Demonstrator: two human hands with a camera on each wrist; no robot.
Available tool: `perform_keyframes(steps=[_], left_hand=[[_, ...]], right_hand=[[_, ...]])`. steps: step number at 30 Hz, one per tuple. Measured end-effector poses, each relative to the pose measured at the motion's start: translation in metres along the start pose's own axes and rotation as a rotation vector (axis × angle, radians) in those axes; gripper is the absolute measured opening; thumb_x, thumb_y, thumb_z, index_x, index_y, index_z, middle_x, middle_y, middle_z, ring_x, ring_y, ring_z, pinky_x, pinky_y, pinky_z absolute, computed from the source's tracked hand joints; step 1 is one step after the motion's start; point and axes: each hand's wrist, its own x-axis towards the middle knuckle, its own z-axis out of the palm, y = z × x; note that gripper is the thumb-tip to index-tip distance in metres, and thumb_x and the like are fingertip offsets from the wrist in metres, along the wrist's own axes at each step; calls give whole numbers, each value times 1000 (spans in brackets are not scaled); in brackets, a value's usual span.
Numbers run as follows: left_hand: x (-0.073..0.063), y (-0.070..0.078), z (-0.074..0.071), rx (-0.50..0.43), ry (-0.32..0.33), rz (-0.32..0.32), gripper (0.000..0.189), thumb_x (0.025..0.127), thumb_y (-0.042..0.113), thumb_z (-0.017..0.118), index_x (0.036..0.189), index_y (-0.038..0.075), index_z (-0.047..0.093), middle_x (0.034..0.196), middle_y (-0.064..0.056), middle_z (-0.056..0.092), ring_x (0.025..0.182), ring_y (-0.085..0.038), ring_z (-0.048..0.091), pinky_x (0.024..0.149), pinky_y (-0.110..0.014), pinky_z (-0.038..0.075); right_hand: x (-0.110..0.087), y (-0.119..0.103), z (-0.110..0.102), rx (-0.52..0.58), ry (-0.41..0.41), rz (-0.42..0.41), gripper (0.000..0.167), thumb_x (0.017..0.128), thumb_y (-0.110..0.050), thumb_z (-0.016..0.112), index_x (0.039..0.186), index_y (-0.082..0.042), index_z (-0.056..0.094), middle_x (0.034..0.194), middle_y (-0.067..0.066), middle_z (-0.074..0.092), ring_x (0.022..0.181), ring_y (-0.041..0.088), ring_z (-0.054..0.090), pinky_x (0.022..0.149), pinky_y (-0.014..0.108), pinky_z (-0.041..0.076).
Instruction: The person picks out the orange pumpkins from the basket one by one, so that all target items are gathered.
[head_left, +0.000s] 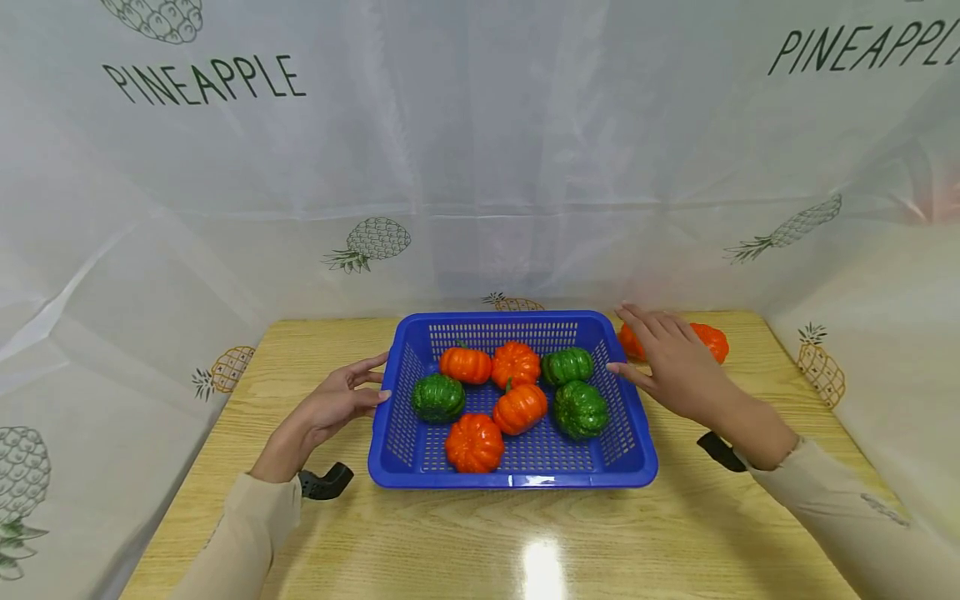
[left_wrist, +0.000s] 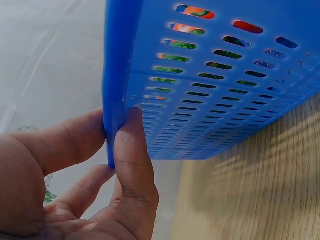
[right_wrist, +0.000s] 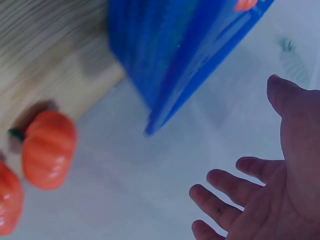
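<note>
Blue plastic basket (head_left: 512, 482) on wooden table (head_left: 435, 542), between both hands; inside, four orange pumpkins (head_left: 475, 443) and three green pumpkins (head_left: 581, 410)

Left hand (head_left: 341, 400) clamped on basket's left rim, thumb on one side, fingers on other

Right hand (head_left: 678, 367) beside basket's right rim, fingers spread apart, gripping nothing; right wrist view shows gap between hand and basket

Two loose orange pumpkins (head_left: 708, 342) on table right of basket, partly behind right hand in head view

Whitish sheet (head_left: 480, 150) behind, pineapple prints

The left hand (left_wrist: 82, 192) pinches a blue basket (left_wrist: 210, 85) by its rim (left_wrist: 116, 70).
</note>
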Motion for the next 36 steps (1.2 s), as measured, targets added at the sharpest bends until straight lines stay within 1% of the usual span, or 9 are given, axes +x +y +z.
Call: perform_keyframes(steps=[4, 11, 15, 21, 27, 30, 36], left_hand=[[0, 0, 0, -3, -2, -3, 77, 105, 1, 61, 170, 5, 19, 149, -30, 41, 95, -13, 70, 88, -33, 61], [0, 0, -1, -9, -5, 2, 77, 105, 1, 60, 170, 5, 18, 148, -30, 41, 96, -14, 71, 88, -34, 61], [1, -2, -2, -11, -4, 4, 77, 105, 1, 60, 169, 4, 18, 148, -30, 42, 96, -14, 71, 88, -34, 62], [2, -2, -2, -14, -1, 2, 77, 105, 0, 60, 169, 4, 18, 149, -31, 41, 96, -14, 70, 86, -32, 62], [2, -2, -2, -10, -4, 8, 77, 105, 0, 60, 169, 3, 19, 147, -31, 43, 94, -14, 71, 86, -32, 62], [2, -2, -3, -10, -4, 11, 77, 104, -1, 60, 169, 3, 19, 146, -30, 44, 94, -14, 71, 87, -33, 62], [2, -4, -3, -9, -3, 13, 77, 104, 0, 61, 169, 3, 20, 145, -30, 45, 94, -15, 70, 86, -33, 62]], right_hand=[[8, -18, 1, -29, -28, -69, 82, 99, -38, 75, 160, 2, 39, 160, 26, 44, 142, 48, 46, 120, 66, 31], [20, -44, 7, -63, -139, -134, 83, 101, -44, 70, 162, 1, 38, 166, 24, 39, 149, 45, 42, 124, 64, 27], [25, -57, 13, -80, -161, -184, 83, 101, -49, 69, 161, 0, 41, 165, 23, 40, 149, 44, 42, 125, 63, 26], [30, -75, 19, -96, -181, -256, 82, 101, -49, 69, 161, -1, 42, 164, 22, 42, 147, 44, 45, 125, 62, 28], [34, -89, 23, -119, -219, -296, 81, 102, -50, 66, 161, -1, 42, 165, 23, 41, 147, 44, 46, 124, 62, 31], [36, -93, 28, -126, -241, -309, 82, 102, -52, 66, 161, -1, 42, 165, 23, 40, 147, 44, 45, 124, 62, 30], [38, -99, 38, -143, -312, -329, 80, 103, -53, 62, 161, -1, 42, 165, 23, 40, 148, 44, 43, 125, 61, 29]])
